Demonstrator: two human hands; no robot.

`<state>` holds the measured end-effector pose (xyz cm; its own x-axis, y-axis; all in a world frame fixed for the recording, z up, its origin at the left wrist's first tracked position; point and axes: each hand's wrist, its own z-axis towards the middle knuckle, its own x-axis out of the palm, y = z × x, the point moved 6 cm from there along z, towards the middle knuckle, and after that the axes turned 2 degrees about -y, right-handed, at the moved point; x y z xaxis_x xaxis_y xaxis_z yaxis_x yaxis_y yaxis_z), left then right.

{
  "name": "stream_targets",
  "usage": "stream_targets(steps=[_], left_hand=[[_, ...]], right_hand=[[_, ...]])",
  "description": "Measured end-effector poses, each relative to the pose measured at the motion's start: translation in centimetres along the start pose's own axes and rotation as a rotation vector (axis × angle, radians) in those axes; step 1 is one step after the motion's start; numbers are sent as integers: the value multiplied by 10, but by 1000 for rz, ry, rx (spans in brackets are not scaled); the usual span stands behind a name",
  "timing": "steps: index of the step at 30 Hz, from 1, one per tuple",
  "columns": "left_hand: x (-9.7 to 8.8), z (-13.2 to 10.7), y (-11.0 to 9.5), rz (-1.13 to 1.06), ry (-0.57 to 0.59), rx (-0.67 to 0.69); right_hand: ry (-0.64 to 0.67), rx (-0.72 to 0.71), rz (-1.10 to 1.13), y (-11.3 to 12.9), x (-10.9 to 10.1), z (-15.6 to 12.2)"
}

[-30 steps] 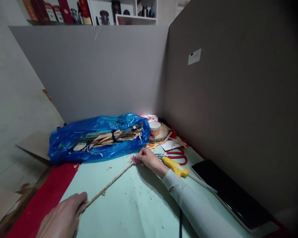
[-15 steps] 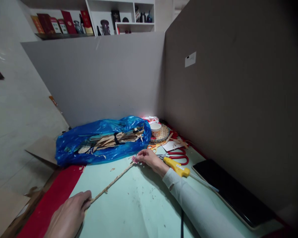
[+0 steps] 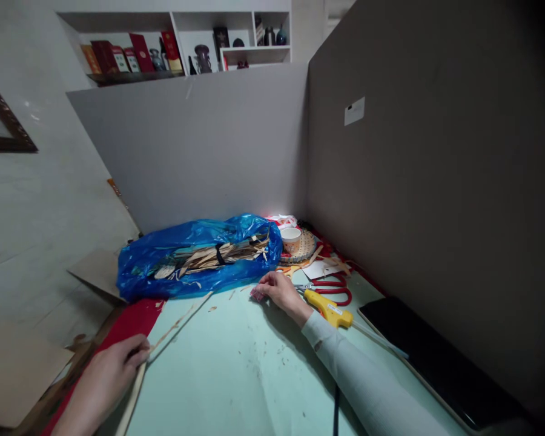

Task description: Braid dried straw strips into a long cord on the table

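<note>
In front of the blue plastic bag, left hand pinches the end of a thin tan straw cord — likely limp, light; right hand grip unclear.

Tan strip, blue bag (yellow glue gun)

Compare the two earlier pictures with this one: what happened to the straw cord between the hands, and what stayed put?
The straw cord has come free of the right hand; its far end swung left, toward the blue bag. The left hand still pinches the near end. Right hand, glue gun and scissors stayed put.
</note>
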<state>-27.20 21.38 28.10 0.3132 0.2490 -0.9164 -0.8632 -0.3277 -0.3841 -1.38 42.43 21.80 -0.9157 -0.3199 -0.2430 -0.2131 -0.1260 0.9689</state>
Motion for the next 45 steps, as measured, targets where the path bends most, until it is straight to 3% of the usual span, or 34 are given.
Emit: stream_targets(steps=[3, 7, 11, 14, 17, 21, 25, 34, 45], left_hand=[[-4, 12, -14, -370, 52, -3], [-2, 24, -59, -822, -34, -86], [-17, 32, -110, -1334, -184, 12], [-21, 44, -138, -1369, -187, 86], [16, 63, -155, -1154, 77, 39], [76, 77, -146, -1025, 226, -44], [107, 75, -129, -973, 242, -63], [132, 75, -127, -1004, 279, -30], [129, 75, -131, -1027, 286, -35]], right_hand=[[3, -13, -13, 2, 1, -1], [-15, -24, -41, 3, 0, -2], [-40, -24, -70, 3, -2, -1], [-52, -24, -68, 1, -1, 1], [-62, -23, -42, -2, -1, 3], [-37, -24, 30, -2, 0, 4], [1, -32, 99, 2, 2, 2], [-45, -29, 80, 0, -2, 4], [-47, -52, 72, 1, -5, 4]])
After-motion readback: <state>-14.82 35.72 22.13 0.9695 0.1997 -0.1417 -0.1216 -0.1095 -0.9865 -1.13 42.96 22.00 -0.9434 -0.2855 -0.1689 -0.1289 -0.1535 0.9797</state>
